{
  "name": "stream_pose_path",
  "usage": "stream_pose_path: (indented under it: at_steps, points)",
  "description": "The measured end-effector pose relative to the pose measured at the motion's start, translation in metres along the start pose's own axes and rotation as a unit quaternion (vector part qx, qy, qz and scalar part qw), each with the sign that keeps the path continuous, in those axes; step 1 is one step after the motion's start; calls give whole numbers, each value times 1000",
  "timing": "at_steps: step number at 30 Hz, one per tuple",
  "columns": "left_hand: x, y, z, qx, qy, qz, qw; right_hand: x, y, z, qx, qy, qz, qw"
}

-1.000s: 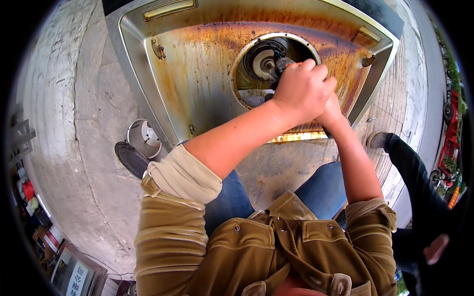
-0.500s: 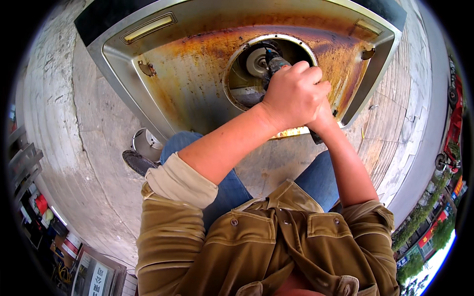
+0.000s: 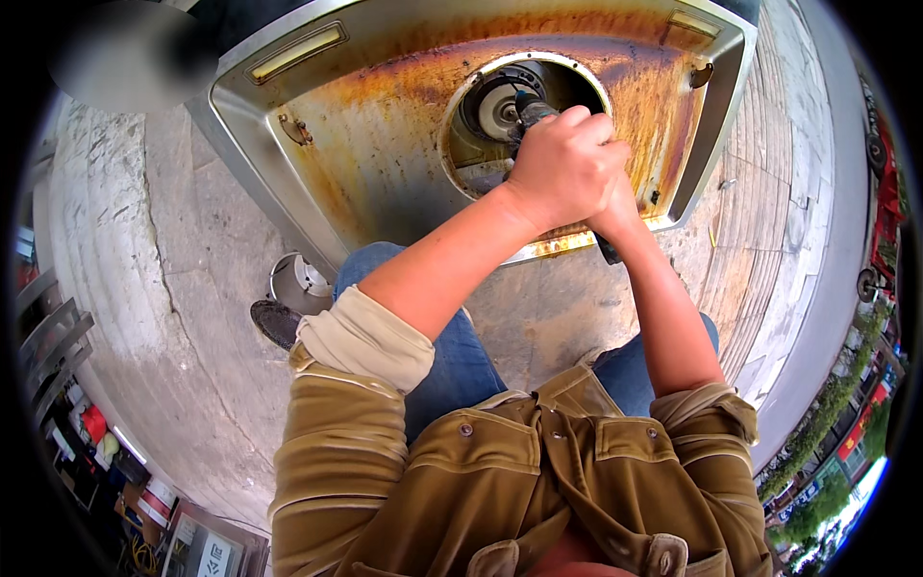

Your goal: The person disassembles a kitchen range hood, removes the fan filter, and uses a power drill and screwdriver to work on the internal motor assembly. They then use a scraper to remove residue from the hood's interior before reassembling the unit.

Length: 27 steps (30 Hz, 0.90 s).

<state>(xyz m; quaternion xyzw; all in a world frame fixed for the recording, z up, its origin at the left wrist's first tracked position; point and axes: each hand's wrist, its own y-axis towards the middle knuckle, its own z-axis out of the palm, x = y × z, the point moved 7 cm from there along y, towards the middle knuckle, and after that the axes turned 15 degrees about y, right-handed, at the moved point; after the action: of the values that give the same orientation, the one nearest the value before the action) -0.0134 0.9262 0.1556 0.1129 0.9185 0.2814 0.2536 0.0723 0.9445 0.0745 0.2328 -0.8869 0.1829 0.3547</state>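
Note:
A rusty, grease-stained metal hood (image 3: 375, 154) lies open side up on the paved ground in front of me. Its round opening shows a grey motor hub (image 3: 498, 111). My left hand (image 3: 562, 168) is closed around a dark tool (image 3: 532, 108) whose tip points into that opening near the hub. My right hand (image 3: 620, 207) sits mostly hidden behind and under the left one, pressed against it on the same tool; its fingers cannot be seen.
A small round metal cup part (image 3: 300, 282) and my dark shoe (image 3: 277, 322) rest on the concrete (image 3: 144, 288) left of my knee. Shelves with goods line the lower left rim. A street with trees and vehicles runs along the right rim.
The view has shifted so the hood and my hands sit further right. Both hands stay closed on the tool at the opening. A dark-sleeved arm at the right edge is gone from view.

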Motion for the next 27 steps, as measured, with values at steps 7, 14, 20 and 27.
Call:
stream_pose_path:
  at_steps: [7,14,20,27]
  points:
    - [1,-8,-1,-23,-4,-3,1000,-10,-8,9,13,22,98,995]
    - [-19,-6,-6,-44,-13,18,999,-3,-29,-4,-160,57,-58,984]
    - [-91,-18,3,-21,-83,88,992,-28,-81,-24,-187,115,-86,972]
    - [-104,-23,50,27,-24,85,996,-81,-91,-25,-103,108,-13,989]
